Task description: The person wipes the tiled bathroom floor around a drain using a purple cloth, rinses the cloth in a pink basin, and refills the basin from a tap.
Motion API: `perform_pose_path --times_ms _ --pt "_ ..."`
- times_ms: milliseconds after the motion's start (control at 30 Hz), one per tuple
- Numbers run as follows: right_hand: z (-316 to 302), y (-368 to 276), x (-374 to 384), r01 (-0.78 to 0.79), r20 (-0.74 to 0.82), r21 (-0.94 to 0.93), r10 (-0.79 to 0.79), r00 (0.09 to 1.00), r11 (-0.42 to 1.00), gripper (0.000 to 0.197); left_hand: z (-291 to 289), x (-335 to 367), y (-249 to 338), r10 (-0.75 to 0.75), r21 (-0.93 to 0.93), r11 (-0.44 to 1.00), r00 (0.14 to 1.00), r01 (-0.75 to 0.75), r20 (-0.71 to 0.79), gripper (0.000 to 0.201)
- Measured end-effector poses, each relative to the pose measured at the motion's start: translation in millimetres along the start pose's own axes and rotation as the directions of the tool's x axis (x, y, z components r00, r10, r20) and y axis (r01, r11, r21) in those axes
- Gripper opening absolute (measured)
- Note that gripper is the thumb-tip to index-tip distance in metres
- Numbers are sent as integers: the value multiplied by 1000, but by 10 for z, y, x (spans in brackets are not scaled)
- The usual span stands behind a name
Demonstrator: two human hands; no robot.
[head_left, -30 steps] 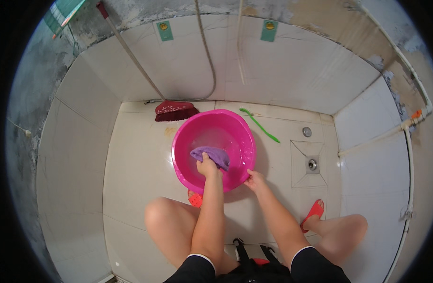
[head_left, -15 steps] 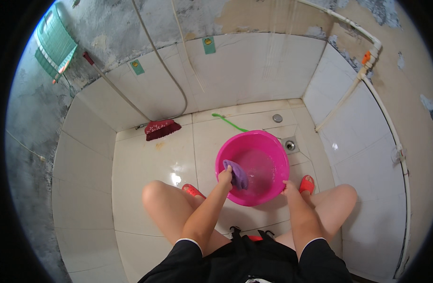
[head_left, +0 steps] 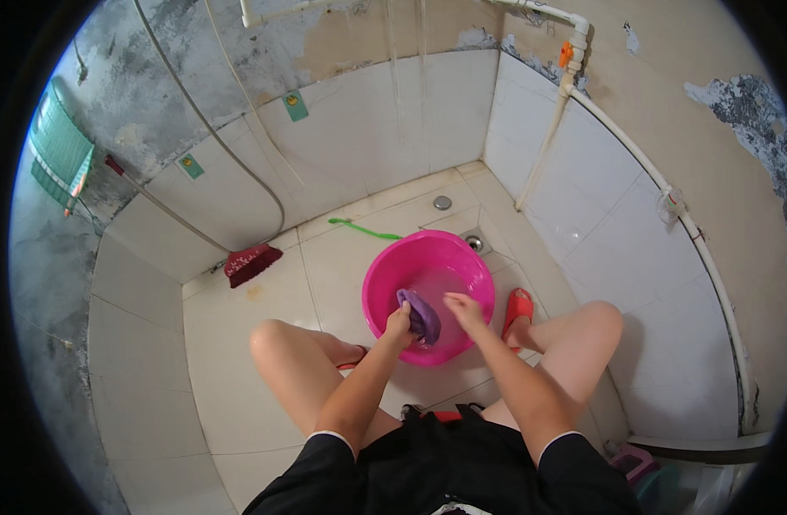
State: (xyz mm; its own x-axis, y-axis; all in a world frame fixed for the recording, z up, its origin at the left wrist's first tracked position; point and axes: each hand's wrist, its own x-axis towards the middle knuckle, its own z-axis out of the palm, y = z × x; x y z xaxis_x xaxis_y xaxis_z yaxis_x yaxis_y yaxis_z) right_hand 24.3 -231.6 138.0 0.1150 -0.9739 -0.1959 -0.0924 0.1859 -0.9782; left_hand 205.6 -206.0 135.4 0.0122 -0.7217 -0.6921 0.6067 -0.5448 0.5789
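A purple cloth (head_left: 424, 321) is gripped in my left hand (head_left: 399, 324), hanging in a crumpled bunch inside the near left part of a pink plastic basin (head_left: 378, 279). Cloudy water lies in the basin on the tiled floor. Over the basin's right side is my right hand (head_left: 465, 311), a short gap from the cloth. Its fingers point left, somewhat bent and apart, with nothing seen in them.
A green long-handled brush (head_left: 363, 228) lies behind the basin, partly hidden by it. A floor drain (head_left: 474, 244) is beyond its far right rim. A red broom (head_left: 253, 264) leans at the left wall. Red slippers (head_left: 519, 309) are on my feet beside the basin.
My right hand has let go of the basin's rim and moved left over the basin, toward the cloth. My left hand still holds the cloth. The whole view has turned to the right.
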Motion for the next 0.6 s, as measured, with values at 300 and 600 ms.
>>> perform_pose_path --times_ms 300,600 --pt "-41 387 115 104 -204 -263 -160 966 959 22 141 207 -119 294 471 854 952 -222 -83 36" --pt "-163 579 835 -114 -166 -637 9 986 762 15 162 445 100 637 951 309 746 -15 -195 42"
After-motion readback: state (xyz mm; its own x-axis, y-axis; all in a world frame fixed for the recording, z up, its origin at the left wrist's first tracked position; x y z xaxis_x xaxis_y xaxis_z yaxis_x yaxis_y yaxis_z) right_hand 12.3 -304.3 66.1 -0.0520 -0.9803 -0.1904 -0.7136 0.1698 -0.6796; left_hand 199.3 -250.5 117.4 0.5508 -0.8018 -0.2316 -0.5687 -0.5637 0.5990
